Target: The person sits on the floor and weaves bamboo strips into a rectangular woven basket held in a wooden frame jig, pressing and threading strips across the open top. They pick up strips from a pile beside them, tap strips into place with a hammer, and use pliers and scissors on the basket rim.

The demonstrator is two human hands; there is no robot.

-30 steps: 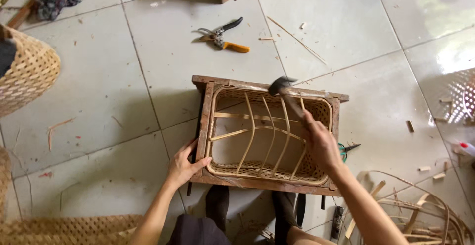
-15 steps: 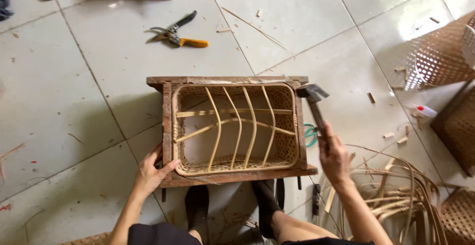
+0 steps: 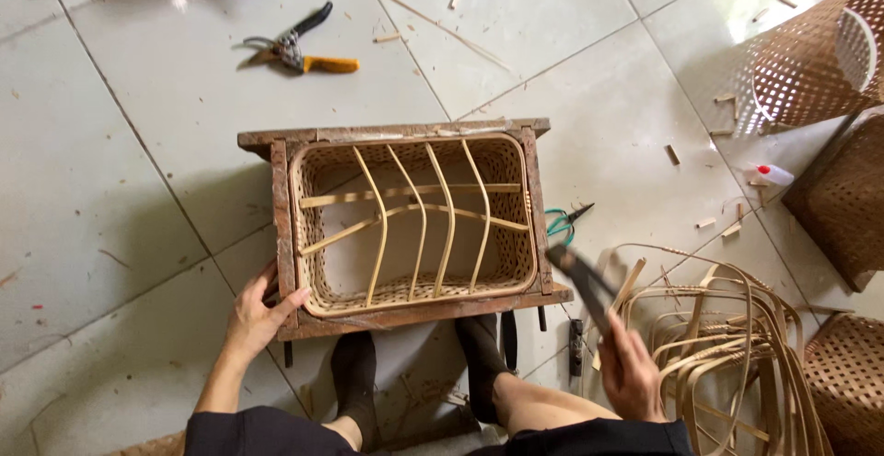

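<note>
A pale tiled floor (image 3: 157,170) carries everything, littered with cane offcuts. The right hand (image 3: 633,373) has its grip closed around the handle of a hammer (image 3: 582,276), whose blurred head hangs just off the lower right corner of the wooden frame (image 3: 281,235), apart from it. The left hand (image 3: 256,313) lies flat on the frame's lower left corner, fingers spread over the edge, clamped on nothing. Inside the frame sits a woven basket (image 3: 414,221) with bent cane ribs crossing its open middle. Two feet in dark socks (image 3: 354,373) rest against the frame's near rail.

To the right of the hammer a bundle of curved cane strips (image 3: 727,345) crowds close, and green-handled scissors (image 3: 564,221) lie just beside the frame's right rail. Woven lattice baskets (image 3: 810,60) close off the right edge. Beyond the frame lie yellow-handled pruning shears (image 3: 299,48), well apart, with open tile around them and to the left.
</note>
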